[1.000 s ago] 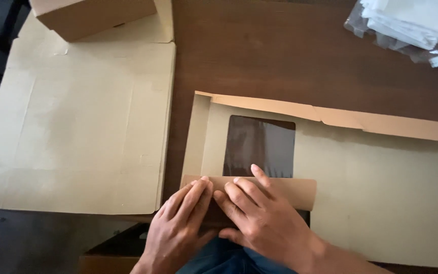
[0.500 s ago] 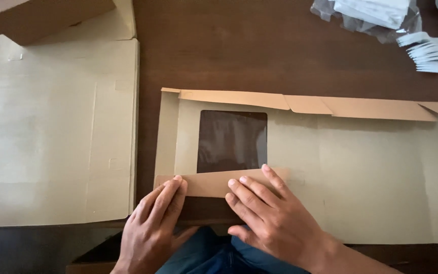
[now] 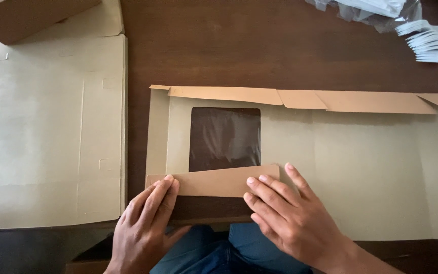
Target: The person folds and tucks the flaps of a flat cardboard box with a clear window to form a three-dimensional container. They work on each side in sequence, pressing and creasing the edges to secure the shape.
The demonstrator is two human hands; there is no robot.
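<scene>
One flattened window box blank (image 3: 330,167) lies on the dark tabletop (image 3: 219,45). The left hand (image 3: 145,223) and right hand (image 3: 290,218), fingers flat and together, press its near flap (image 3: 214,181) inward, gripping nothing. One large cardboard sheet (image 3: 46,132) lies left; white forks (image 3: 434,40), perhaps several, sit far right.

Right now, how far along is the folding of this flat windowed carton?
Early stage. Done: the long top flaps already look creased up along the far edge. In hand: the left hand and right hand press the near flap down over the lower edge of the clear window. Left: the carton blank lies flat on the table, its right-hand panels unfolded.
</scene>
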